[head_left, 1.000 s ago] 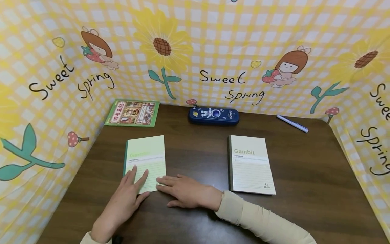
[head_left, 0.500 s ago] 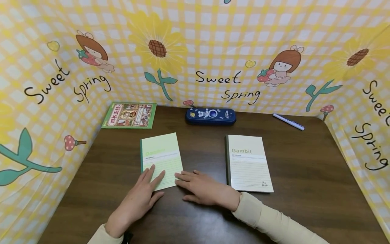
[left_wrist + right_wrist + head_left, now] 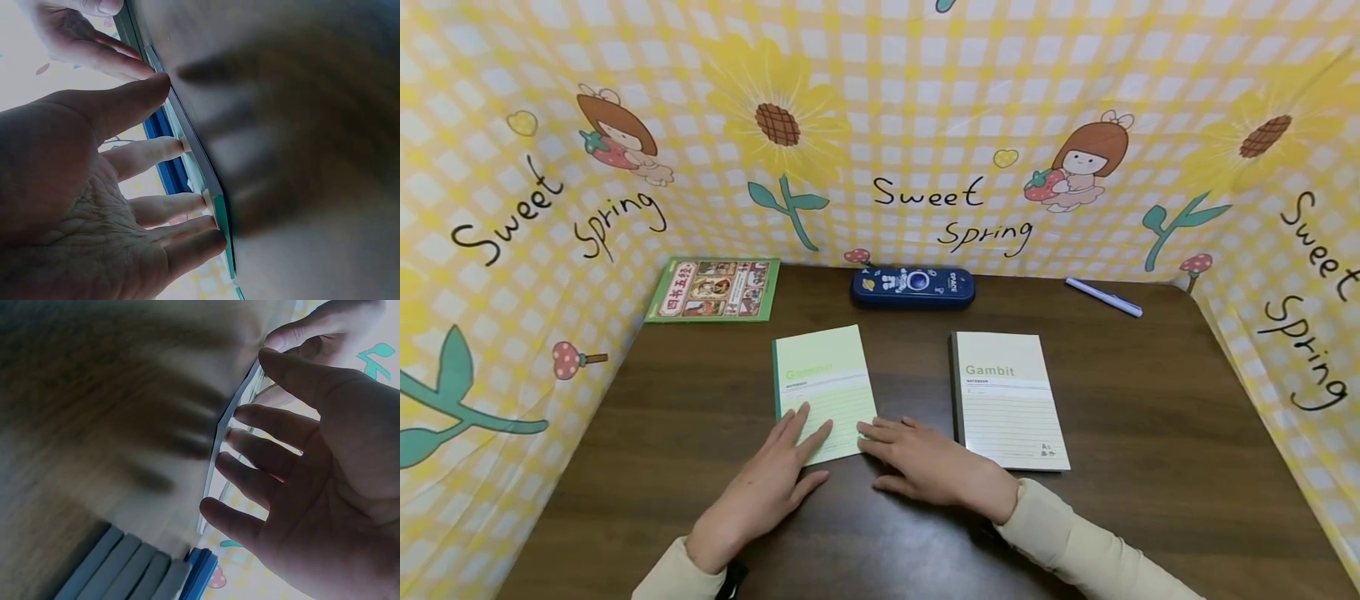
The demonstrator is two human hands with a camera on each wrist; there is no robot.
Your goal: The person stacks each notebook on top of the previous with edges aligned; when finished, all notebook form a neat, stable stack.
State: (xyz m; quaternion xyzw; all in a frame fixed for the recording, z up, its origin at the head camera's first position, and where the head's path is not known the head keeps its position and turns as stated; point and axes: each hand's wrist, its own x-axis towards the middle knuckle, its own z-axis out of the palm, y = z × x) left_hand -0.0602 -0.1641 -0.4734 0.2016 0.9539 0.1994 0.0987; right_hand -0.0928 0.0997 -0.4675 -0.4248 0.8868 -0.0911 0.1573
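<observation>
A thin pale-green notebook (image 3: 823, 375) with a green spine lies slightly turned on the table, left of centre in the head view. On its lower left part rest the fingertips of my left hand (image 3: 767, 483), fingers straight and spread, thumb by the near edge. My right hand (image 3: 925, 462) touches its lower right edge with extended fingers. Both wrist views show the notebook's thin edge, in the left wrist view as a green-ended notebook edge (image 3: 220, 219), with straight fingers (image 3: 250, 475) along it in the right one.
Right of my right hand lies a stack of cream notebooks (image 3: 1007, 408) with a dark spine. Along the back are a green-bordered book (image 3: 713, 289), a navy pencil case (image 3: 912, 287) and a pale pen (image 3: 1103, 297). A yellow checked cloth (image 3: 925, 108) walls the table in.
Both hands have slid the green notebook to the right over the table, closer to the cream stack, and it has turned a little. The other things stay put while the head view shifts slightly.
</observation>
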